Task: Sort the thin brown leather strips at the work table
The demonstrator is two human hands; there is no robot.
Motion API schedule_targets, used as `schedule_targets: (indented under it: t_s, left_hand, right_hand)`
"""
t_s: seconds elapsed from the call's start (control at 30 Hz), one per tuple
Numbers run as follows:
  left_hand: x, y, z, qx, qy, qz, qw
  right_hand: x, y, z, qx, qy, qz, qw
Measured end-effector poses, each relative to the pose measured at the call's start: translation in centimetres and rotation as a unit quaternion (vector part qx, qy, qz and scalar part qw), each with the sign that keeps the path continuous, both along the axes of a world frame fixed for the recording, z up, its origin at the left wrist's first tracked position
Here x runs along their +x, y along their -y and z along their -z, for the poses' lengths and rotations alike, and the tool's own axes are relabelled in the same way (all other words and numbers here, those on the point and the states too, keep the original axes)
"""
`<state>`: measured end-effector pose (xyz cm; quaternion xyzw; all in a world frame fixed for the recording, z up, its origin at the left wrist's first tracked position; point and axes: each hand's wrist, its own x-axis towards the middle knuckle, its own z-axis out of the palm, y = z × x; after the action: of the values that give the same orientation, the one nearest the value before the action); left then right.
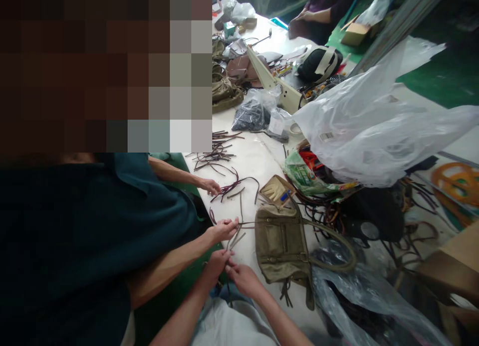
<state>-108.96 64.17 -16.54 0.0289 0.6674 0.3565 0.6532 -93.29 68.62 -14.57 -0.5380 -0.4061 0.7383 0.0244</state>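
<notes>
Item: olive canvas bag, flat on the white table, long strap looped out to its right.

Left hand and right hand: just left of the bag's lower corner, fingertips met and pinched on a thin dark leather strip that ran down off the table edge. Both closed on it.

Co-worker's hand: above the wearer's pair, beside the bag's left edge, gripping further strips. A second co-worker's hand lay up-table from the bag on a loose tangle of cords.

Also: small open box touching the bag's top; clear plastic sheeting heaped to its upper right.

Risks, as judged: three hands crowded one spot beside the bag, so a pull by either person could have snagged the other's strip or dragged the wrong one. The hanging strip could have slipped from so light a pinch and dropped to the floor.
</notes>
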Motion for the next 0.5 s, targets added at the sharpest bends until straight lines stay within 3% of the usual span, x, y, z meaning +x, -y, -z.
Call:
schedule_targets:
  t_s: [0.1,0.2,0.37,0.5]
  left_hand:
    - [-0.8,1.3,-0.1,0.015,0.022,-0.036,0.999]
    - [-1.9,3.1,-0.4,-0.001,0.020,-0.064,0.998]
    - [-3.7,6.4,-0.9,-0.026,0.023,-0.087,0.996]
    - [-3.7,9.1,-1.4,-0.016,0.032,-0.118,0.992]
  right_hand:
    - [0.2,-2.4,1.4,0.117,0.080,0.013,0.990]
    - [-2.0,-5.2,3.2,0.171,0.130,0.061,0.975]
    - [-6.1,-10.2,5.7,0.184,0.196,0.076,0.960]
    - [-6.9,-12.5,6.2,0.170,0.208,0.086,0.959]
